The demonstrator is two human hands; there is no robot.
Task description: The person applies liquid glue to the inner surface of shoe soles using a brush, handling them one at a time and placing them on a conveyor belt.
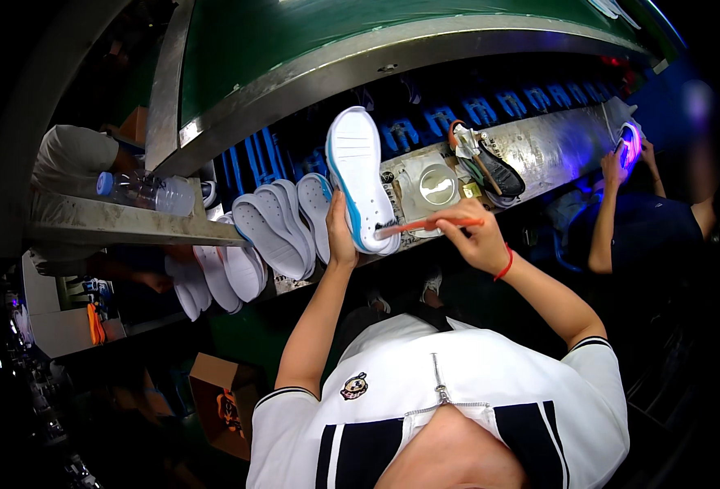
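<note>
A white shoe sole with a blue rim (358, 175) is being held upright by the left hand (341, 236), whose fingers are being kept closed around the sole's lower edge, so that the sole is standing directly above that hand. A thin orange-handled brush (429, 223) is being gripped in the right hand (478, 238), fingers pinched shut on the handle, and its dark bristle end is being pressed against the lower part of the sole, just left of the right hand and just right of the left.

The work is judged to be partway through on this piece: only the lower end is being touched by the brush, and whether the upper stretch is already coated cannot be told. Just left of the left hand, a row of similar white soles (270, 232) is being kept overlapped on the bench edge; whether these are finished or waiting cannot be told. Just beyond the right hand, a round white pot (438, 186) is being kept on the bench (555, 147), with a dark shoe upper (498, 169) farther right. Well off to the right, another sole is being handled by a second person (629, 224).
</note>
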